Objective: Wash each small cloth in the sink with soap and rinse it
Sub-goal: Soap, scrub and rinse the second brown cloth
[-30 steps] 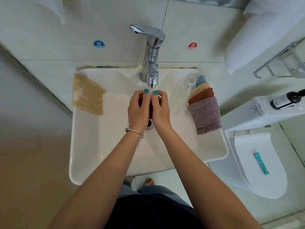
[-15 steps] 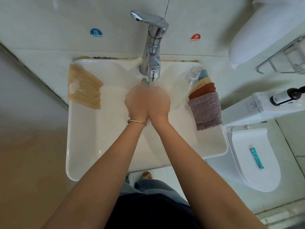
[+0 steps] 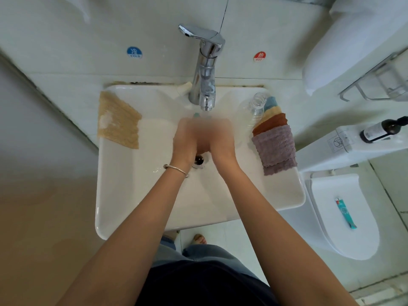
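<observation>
Both hands are pressed together under the spout of the chrome single-lever tap (image 3: 206,69), over the middle of the white rectangular ceramic sink (image 3: 123,195). The left hand (image 3: 184,141), with a thin silver bangle (image 3: 175,169) at its wrist, and the right hand (image 3: 220,140) are smeared by motion blur, so whether their fingers curl round anything cannot be told; the dark cloth seen between them a second ago does not show now. Compared with half a second ago the hands sit slightly nearer the sink's front, and the dark round drain (image 3: 199,161) is uncovered between the wrists.

A tan waffle-weave cloth (image 3: 118,121) with a white soapy patch lies on the sink's left rim, where it lay before. On the right rim a fanned stack of small cloths (image 3: 273,138), mauve on top, then rust-brown, yellow and blue, is likewise unmoved, with a clear plastic bottle (image 3: 251,115) touching its left edge. Right of the sink, a teal tube (image 3: 345,213) lies on the white toilet lid (image 3: 331,217), and a dark pump bottle (image 3: 383,129) lies on the cistern.
</observation>
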Demonstrator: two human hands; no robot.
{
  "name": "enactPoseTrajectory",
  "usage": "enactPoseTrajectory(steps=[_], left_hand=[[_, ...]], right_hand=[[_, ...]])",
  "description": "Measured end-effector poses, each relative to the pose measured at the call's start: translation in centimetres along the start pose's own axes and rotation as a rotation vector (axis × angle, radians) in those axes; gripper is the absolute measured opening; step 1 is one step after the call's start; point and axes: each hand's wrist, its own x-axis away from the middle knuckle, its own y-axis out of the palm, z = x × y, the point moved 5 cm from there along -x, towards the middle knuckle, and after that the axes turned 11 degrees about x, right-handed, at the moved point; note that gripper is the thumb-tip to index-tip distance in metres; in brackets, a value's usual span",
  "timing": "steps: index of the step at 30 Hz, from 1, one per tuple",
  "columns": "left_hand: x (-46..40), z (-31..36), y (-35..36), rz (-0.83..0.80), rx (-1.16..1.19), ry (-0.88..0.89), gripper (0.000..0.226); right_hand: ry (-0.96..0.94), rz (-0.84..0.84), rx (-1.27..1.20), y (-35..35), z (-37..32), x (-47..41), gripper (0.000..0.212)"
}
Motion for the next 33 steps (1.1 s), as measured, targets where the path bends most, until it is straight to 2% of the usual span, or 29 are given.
enactPoseTrajectory(steps=[2, 4, 11, 14, 17, 20, 24, 26, 28, 31, 33], left_hand=[[0.1, -0.2, -0.7, -0.08, -0.03, 0.025, 0.013], [0.4, -0.3, -1.0, -0.127, -0.06, 0.067, 0.011], [1.5, 0.9, -0.8, -0.169, 0.009, 0.117, 0.004], [1.7, 1.7, -1.1, -0.142, 0.021, 0.134, 0.007], [2.0, 2.5, -1.7, -0.13, 0.057, 0.134, 0.005], [2.4, 3.5, -2.4, -0.108, 0.105, 0.136, 0.01], [2.6, 4.3, -3.4, -0.083, 0.195, 0.107, 0.013], [2.7, 4.5, -3.6, -0.062, 0.234, 0.092, 0.018], [2.8, 4.8, -3.8, -0.043, 0.238, 0.101, 0.014], [2.8, 4.5, -3.9, -0.049, 0.253, 0.106, 0.008], [2.9, 4.1, -4.1, -0.085, 0.267, 0.106, 0.01]], right_hand=[[-0.033, -0.061, -0.042, -0.4, 0.5, 0.2, 0.022], [-0.068, -0.076, -0.023, -0.9, 1.0, 0.5, 0.023], [-0.214, 0.027, 0.111, -3.5, -1.3, 0.4, 0.038], [-0.331, 0.055, 0.167, -3.8, -4.4, -0.4, 0.051], [-0.543, 0.117, 0.237, -3.3, -8.7, -1.2, 0.061], [-0.694, 0.12, 0.458, -1.9, -11.7, -2.2, 0.065], [-0.637, 0.053, 0.833, -0.9, -12.3, -2.4, 0.068], [-0.643, 0.043, 0.893, -1.2, -11.9, -1.8, 0.066], [-0.663, 0.088, 0.741, -1.4, -10.8, -0.5, 0.056], [-0.616, 0.183, 0.318, -1.1, -7.4, 2.3, 0.035], [-0.533, 0.131, 0.234, -0.1, -5.3, 3.8, 0.027]])
